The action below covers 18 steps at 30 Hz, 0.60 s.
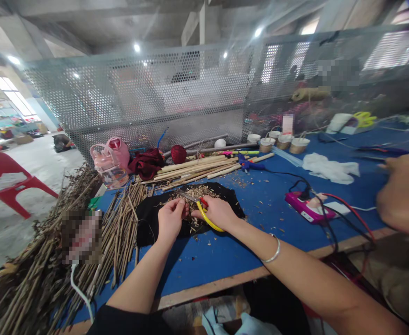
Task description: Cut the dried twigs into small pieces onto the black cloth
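Observation:
My right hand (218,211) grips scissors (204,215) with yellow and red handles. Their blades point up and left, towards the fingertips of my left hand (171,218). The left thumb and fingers are pinched together; whatever small thing lies between them is too hidden to name. Both hands are over a black cloth (147,228) scattered with small pale plant clippings (209,190). Cut thin brown stalks (120,232) lie just left of the cloth. Behind it rests a bundle of thicker pale sticks (190,168).
A blue glue gun (249,164) lies behind the cloth, its cord running right to a purple power strip (309,209). White gloves (330,167), paper cups (267,143) and a pink jug (111,158) stand around. Another person's hand (405,181) is at right. Perforated metal panels (155,97) border the back.

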Available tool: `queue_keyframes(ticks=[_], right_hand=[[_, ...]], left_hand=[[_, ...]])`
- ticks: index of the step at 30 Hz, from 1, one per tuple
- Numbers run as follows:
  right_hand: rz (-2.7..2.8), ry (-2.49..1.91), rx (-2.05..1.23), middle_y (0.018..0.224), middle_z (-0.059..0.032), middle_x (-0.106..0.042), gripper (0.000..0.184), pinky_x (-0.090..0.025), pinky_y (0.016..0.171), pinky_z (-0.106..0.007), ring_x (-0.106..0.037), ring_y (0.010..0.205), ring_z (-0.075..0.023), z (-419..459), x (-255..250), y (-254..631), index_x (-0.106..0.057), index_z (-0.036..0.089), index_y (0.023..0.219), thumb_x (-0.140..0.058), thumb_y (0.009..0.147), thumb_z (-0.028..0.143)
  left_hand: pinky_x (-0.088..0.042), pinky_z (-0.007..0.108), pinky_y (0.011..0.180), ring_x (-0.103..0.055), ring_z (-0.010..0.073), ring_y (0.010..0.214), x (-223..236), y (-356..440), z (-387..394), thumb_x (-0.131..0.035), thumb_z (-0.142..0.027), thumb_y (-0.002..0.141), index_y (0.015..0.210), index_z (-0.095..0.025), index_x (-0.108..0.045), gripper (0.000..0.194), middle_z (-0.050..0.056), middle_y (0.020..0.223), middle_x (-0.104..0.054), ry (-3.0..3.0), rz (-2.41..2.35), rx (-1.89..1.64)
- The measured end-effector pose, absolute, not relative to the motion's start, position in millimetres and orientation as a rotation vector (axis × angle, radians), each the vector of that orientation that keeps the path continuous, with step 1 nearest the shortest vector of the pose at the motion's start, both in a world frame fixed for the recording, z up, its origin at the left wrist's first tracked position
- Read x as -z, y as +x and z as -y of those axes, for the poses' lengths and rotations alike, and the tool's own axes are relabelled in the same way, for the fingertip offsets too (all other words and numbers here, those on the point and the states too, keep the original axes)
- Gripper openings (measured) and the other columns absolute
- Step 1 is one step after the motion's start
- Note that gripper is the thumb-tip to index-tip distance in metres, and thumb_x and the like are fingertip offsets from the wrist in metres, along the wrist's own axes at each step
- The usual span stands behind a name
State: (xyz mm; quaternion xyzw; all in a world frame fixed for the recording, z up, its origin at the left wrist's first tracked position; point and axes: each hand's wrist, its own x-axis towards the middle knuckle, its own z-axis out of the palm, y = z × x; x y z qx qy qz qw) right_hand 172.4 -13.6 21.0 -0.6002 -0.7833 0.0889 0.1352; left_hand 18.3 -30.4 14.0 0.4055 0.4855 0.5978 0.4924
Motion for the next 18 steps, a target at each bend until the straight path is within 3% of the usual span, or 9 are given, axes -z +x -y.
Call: queue_keyframes(ticks=[5, 18], right_hand=[[2.302, -1.674, -0.250, 0.083, -0.0063, -0.064, 0.058, -0.036, 0.061, -0.027, -0.062, 0.079, -0.0228, 17.2, -22.3, 172.2, -0.048, 0.019, 0.096, -0.051, 0.066, 0.070], [2.332, -1.640, -0.259, 0.085, -0.0079, -0.065, 0.059, -0.036, 0.061, -0.027, -0.063, 0.080, -0.0241, 18.9, -19.8, 169.9, -0.047, 0.019, 0.095, -0.046, 0.068, 0.071]], left_hand=[[-0.046, 0.023, 0.055, -0.056, 0.0116, 0.054, -12.4, 16.5, 28.8, -0.065, -0.036, 0.065, 0.070, -0.014, -0.065, 0.023, 0.003, 0.062, -0.064, 0.993, -1.228, -1.476], [-0.041, 0.021, 0.051, -0.053, 0.0119, 0.052, -9.4, 15.2, 29.3, -0.059, -0.034, 0.070, 0.063, -0.015, -0.063, 0.021, 0.003, 0.058, -0.061, 1.188, -1.291, -1.432]])
